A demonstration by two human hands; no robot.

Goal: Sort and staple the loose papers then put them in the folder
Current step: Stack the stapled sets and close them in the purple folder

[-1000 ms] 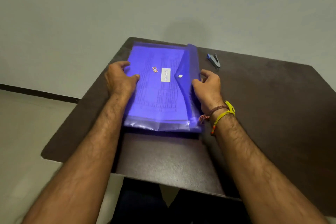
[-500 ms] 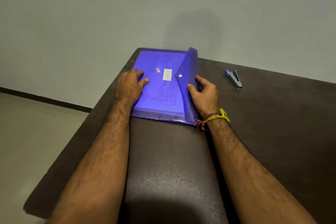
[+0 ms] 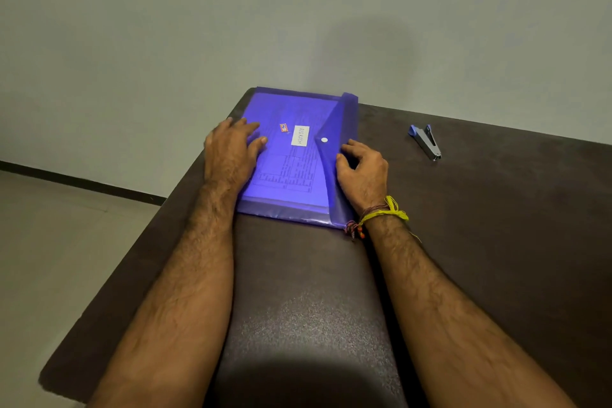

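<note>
At the far left corner of the bench (image 3: pixel 480 242) lies the blue snap folder (image 3: pixel 291 162), its long axis running away from the person, printed papers (image 3: pixel 281 172) already visible through the plastic. The left hand (image 3: pixel 230 151) rests flat and relaxed on its left side; the right hand (image 3: pixel 362 172), fingers curled, presses the flap (image 3: pixel 337 129) along the right edge and is nearer the snap button (image 3: pixel 324 140). Whether the snap is fastened is unclear. A stapler (image 3: pixel 425 141) sits well apart, right.

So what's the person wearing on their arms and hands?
Both forearms are bare and hairy, with no sleeves showing. The left hand wears nothing. By the right hand, the wrist carries tied threads: a bright yellow thread and a darker reddish-brown thread with loose ends and small orange beads.
</note>
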